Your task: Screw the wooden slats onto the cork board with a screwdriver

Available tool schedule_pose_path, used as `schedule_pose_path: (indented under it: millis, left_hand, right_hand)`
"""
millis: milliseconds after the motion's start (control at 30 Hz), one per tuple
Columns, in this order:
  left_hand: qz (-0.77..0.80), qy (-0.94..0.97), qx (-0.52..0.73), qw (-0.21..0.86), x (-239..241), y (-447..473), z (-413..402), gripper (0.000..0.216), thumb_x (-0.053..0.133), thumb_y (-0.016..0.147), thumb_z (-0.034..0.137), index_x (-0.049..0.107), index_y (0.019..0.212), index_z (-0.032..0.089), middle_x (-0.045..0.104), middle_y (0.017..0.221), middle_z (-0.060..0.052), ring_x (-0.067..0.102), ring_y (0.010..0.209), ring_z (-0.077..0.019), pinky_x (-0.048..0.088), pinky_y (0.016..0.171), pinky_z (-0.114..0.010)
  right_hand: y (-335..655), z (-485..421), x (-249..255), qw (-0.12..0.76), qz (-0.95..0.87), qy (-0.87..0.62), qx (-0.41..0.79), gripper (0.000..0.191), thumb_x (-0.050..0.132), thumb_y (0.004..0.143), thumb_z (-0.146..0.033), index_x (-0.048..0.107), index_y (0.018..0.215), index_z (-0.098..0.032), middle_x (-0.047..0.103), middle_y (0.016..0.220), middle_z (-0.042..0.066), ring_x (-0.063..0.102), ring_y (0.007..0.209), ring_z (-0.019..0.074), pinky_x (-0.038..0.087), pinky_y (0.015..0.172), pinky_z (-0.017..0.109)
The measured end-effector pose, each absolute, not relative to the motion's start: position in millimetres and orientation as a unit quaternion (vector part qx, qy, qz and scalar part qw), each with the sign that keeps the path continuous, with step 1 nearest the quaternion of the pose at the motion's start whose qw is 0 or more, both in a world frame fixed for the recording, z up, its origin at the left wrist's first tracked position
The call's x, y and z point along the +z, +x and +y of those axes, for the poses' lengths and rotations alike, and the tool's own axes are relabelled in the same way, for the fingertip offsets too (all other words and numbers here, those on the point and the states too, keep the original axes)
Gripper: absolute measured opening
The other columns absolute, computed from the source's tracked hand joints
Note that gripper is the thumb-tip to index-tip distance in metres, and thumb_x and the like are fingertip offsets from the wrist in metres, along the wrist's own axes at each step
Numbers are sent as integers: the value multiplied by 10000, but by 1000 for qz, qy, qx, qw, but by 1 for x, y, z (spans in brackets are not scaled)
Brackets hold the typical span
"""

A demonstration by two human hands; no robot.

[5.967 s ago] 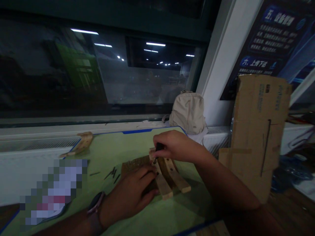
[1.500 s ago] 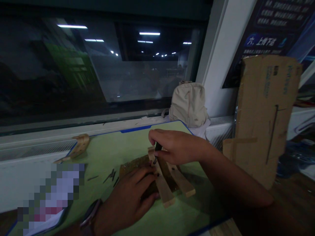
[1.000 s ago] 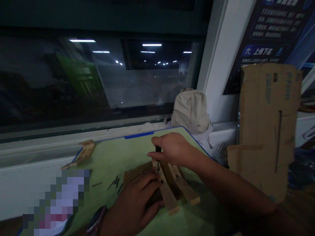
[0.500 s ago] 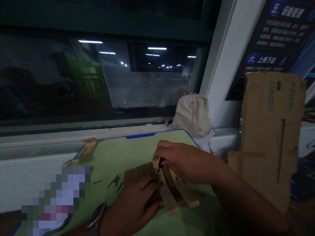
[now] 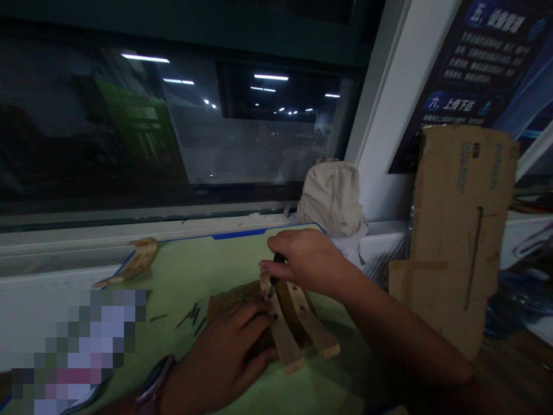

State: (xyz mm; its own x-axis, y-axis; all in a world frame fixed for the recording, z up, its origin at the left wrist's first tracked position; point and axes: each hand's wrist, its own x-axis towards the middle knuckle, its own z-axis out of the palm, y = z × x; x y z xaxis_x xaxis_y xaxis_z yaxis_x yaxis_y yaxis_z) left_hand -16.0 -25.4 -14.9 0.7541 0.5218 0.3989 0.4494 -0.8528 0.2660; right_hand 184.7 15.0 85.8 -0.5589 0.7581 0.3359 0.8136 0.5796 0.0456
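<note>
A wooden assembly (image 5: 298, 331) of two pale slats over a brown board lies on the green mat (image 5: 207, 268). My right hand (image 5: 302, 259) is closed round a small black-handled screwdriver (image 5: 275, 270), its tip pointing down onto the upper end of the near slat. My left hand (image 5: 224, 357), with a watch on the wrist, lies flat on the brown board and presses it down, fingertips against the slat.
Several dark screws (image 5: 190, 316) lie on the mat left of the board. A second wooden piece (image 5: 132, 262) rests at the mat's far left corner. A beige bag (image 5: 330, 199) sits by the window; a tall cardboard box (image 5: 458, 230) stands at right.
The right hand has kept working the screwdriver at the same spot on the slat, with small shifts of grip. The left hand stays pressed on the board. The camera view wobbles slightly.
</note>
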Motion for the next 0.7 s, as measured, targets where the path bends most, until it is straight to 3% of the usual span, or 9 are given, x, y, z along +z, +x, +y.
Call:
schedule_pose_path:
  millis: [167,300,500,700]
  left_hand:
    - [257,937,219,93,-16,-15,-23,296,555,891,192,532,1186,183,590,1236,-118,604,1099,-278,552,903,-458]
    - [254,935,231,85,-16,-15,-23,310,562,884,182,524,1191,194,593,1231,-113,612,1088,-273,564,882,-450]
    - [251,934,248,53,-18,-15,-23,371,578,875,203,506,1239,195,597,1231,-118,609,1092,-290,557,887,-479]
    - [266,931,245,57,-21,-16,-22,348,552,885,215,535,1232,210,608,1225,-105,618,1085,-281,555,891,-447]
  right_hand:
    - [185,8,86,89,-857,-490,-130,295,467,973,-383,641,909,-153,732,827,103,652,733,224,307,581,299]
    - [187,-7,86,88,-883,-452,-85,285,553,931,-382,552,1074,-135,702,923,102,651,768,226,345,584,296]
    - [186,-14,85,81,-940,-329,-24,95,539,914,-159,533,1007,-176,633,1002,53,614,813,166,368,613,263]
    - [179,-1,84,98,-931,-351,-39,210,629,880,-353,592,975,-170,697,853,34,622,751,180,290,558,279]
